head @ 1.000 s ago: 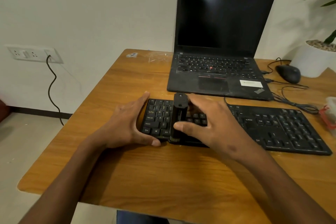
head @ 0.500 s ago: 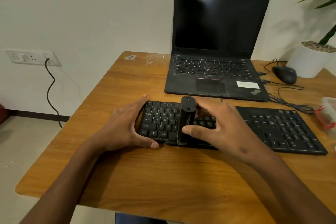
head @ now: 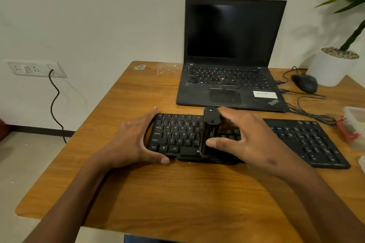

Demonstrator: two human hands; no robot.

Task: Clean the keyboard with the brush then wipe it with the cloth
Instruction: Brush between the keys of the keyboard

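A black keyboard (head: 308, 140) lies across the wooden table (head: 177, 193) in front of me. My left hand (head: 130, 144) clasps its left end, thumb on the front edge and fingers along the side. My right hand (head: 250, 142) grips a black brush (head: 211, 124) that stands upright on the keys left of the keyboard's middle, thumb on its near side and fingers behind it. The bristles rest on the keys. No cloth is in view.
An open black laptop (head: 231, 85) sits behind the keyboard. A black mouse (head: 305, 83) with cables and a white plant pot (head: 333, 69) stand at the back right. A clear box with a red clip (head: 353, 126) is at the right edge.
My right hand has slid the brush to the right along the keys, uncovering more of the left keys. My left hand stays on the keyboard's left end.
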